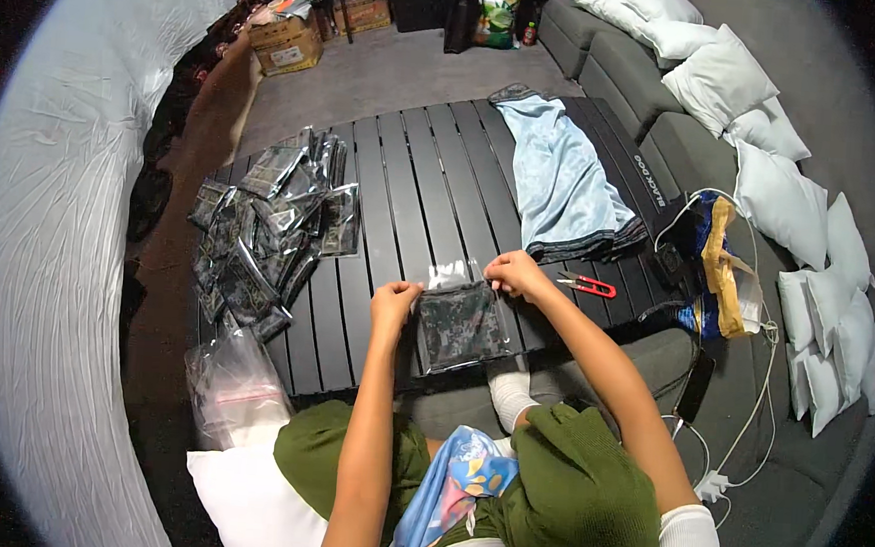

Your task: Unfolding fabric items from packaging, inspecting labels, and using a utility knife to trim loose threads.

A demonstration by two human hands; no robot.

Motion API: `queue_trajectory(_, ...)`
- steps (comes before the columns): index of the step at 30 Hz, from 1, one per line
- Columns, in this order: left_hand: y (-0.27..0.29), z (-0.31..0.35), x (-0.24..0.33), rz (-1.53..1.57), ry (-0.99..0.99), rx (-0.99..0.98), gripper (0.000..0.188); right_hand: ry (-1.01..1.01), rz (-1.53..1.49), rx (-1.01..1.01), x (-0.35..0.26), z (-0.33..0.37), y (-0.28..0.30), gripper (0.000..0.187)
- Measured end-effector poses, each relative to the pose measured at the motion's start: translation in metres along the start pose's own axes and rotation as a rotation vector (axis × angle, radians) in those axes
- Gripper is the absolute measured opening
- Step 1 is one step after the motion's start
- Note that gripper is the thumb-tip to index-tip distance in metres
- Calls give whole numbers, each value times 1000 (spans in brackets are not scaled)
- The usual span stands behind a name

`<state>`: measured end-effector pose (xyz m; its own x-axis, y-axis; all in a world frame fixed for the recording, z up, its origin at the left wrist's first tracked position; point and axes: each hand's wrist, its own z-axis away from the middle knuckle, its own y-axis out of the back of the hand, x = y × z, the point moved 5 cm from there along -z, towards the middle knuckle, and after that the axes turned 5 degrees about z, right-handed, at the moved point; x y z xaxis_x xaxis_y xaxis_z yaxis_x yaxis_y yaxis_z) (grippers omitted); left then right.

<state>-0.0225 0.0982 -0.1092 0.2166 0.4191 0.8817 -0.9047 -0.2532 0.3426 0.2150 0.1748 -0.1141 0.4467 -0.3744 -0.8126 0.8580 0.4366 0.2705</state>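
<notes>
A see-through plastic bag (448, 274) with a folded dark camouflage cloth (462, 327) inside lies at the table's near edge. My left hand (394, 304) pinches the bag's upper left corner. At its upper right corner, the fingers of my right hand (518, 274) are closed on the plastic. The bag's mouth faces away from me, above the cloth. Red-handled thread snips (587, 285) lie just right of my right hand. Farther left is a heap of similar packed camouflage cloths (270, 225) in shiny bags.
The black slatted table (403, 186) carries a light blue cloth (559, 176) with dark edges at its far right. Flat plastic bags (240, 387) lie beside my left knee. Cables and a power strip (713, 486) run along the grey sofa (630, 75), where white pillows (725, 81) are piled.
</notes>
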Motion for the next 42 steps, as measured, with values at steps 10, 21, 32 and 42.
queue_trajectory(10, -10, -13, -2, 316, 200, 8, 25, -101, 103, 34, -14, -11, 3, 13)
queue_trajectory(21, -6, -27, 2, 507, 158, -40, 19, -85, -179, -28, -14, -9, -7, 12)
queue_trajectory(32, -17, -34, 0, 564, 143, -89, 18, -84, -222, -36, -4, -20, 2, 11)
queue_trajectory(42, -12, -21, -1, 723, 138, -54, 17, -137, -518, -58, -3, -15, -1, 13)
